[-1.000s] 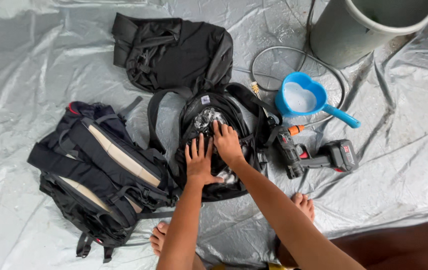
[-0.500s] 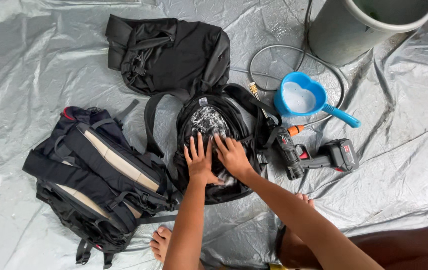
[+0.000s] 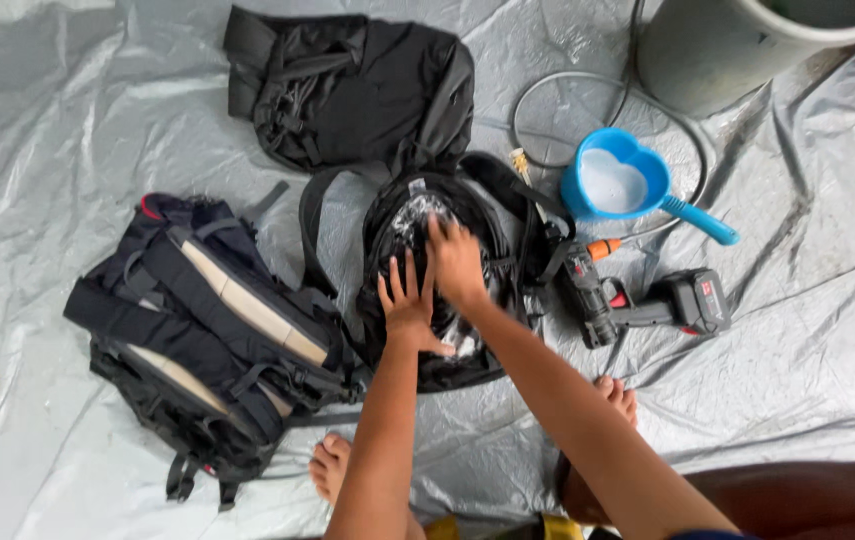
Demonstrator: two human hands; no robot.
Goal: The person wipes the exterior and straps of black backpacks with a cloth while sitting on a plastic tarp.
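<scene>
Both hands flat on soapy black fabric backpack (image 3: 437, 280), mid-sheet on crinkled silver plastic tarp (image 3: 97, 120) covering the floor. Left hand (image 3: 409, 305) fingers spread, palm down on lower panel; right hand (image 3: 455, 262) just above it, fingers loosely together, pressing into white suds. Nothing gripped by either (open palms only).

Handling, by judgement: soft, floppy, wet, so likely heavier than dry and slick where foamed. Best hold probably the shoulder straps or top loop, not the lathered panel.

Around it: second black backpack with tan back padding (image 3: 207, 340) toward tarp's left edge, dry-looking. Folded black bag (image 3: 347, 85) toward far edge. Blue heart-shaped plastic scoop with handle (image 3: 617, 185) to the right, pale liquid inside. Black-and-red cordless drill (image 3: 637, 300) lying on its side just right of the wet pack, brush bit maybe (too small to tell). Grey plastic bucket (image 3: 737, 50) at far right corner, thin hose (image 3: 567, 110) looping beside it.

Labels: small red patch on drill battery; small light tag at wet pack's top.
</scene>
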